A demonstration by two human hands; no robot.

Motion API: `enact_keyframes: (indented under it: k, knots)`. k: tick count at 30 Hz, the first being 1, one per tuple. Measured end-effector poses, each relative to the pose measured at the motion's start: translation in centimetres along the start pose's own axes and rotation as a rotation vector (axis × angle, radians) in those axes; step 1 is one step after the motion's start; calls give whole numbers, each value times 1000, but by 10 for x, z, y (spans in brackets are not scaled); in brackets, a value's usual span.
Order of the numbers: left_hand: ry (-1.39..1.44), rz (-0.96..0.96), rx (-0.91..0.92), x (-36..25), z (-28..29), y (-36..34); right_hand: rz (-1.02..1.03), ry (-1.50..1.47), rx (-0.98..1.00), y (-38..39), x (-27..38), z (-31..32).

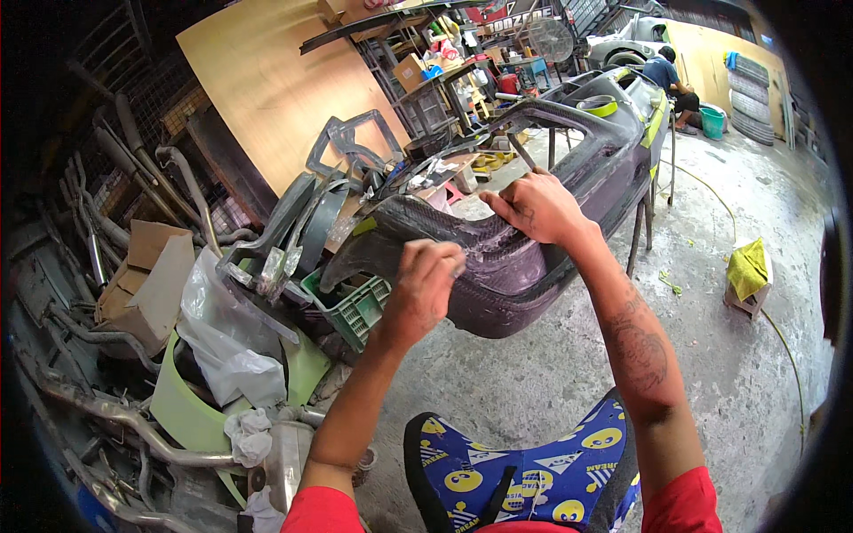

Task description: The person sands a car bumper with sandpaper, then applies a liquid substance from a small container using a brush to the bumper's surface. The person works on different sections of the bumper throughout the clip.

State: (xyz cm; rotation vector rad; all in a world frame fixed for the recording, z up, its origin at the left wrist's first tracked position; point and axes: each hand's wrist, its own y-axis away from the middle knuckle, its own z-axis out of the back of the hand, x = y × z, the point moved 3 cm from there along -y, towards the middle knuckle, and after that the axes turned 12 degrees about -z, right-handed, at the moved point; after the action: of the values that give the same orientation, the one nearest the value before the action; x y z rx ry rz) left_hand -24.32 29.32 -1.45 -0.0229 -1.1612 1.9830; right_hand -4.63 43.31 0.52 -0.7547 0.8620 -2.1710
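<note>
The dark car bumper lies in front of you across a stand, its near rounded corner reaching out past the stand's legs. Your right hand is at its upper edge, fingers curled in together; your left hand is over the near end, fingers bent and close to each other. Whether either is clamped on something can't be told — the fingertips are hidden or blurred.

Judging by its thin, hollow shape, the bumper should be light for its length, stiff along the folded rims and springier across the broad faces. The surface looks smooth and dusty, so it may slide under your palms. Take hold at the thick rolled edges rather than the narrow ends, which look likelier to crack.

Mind your left: a green crate sits close under the near end. There is more room to the right — concrete floor as far as the stool with its yellow cloth and the hose.
</note>
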Motion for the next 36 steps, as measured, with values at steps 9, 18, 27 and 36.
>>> enact_keyframes:
  k: [9, 18, 27, 36]
  knots:
    - [8, -8, -1, 7, 3, -1, -27, -21, 62, 1, 2, 1]
    - [17, 4, 1, 8, 4, 0, -1, 32, 28, 1, 3, 0]
    - [10, 98, -79, 15, 14, -8, -53, 7, 89, -1, 5, 2]
    - [-24, 120, -81, 6, 5, -6, -40, -16, 45, -1, 4, 1]
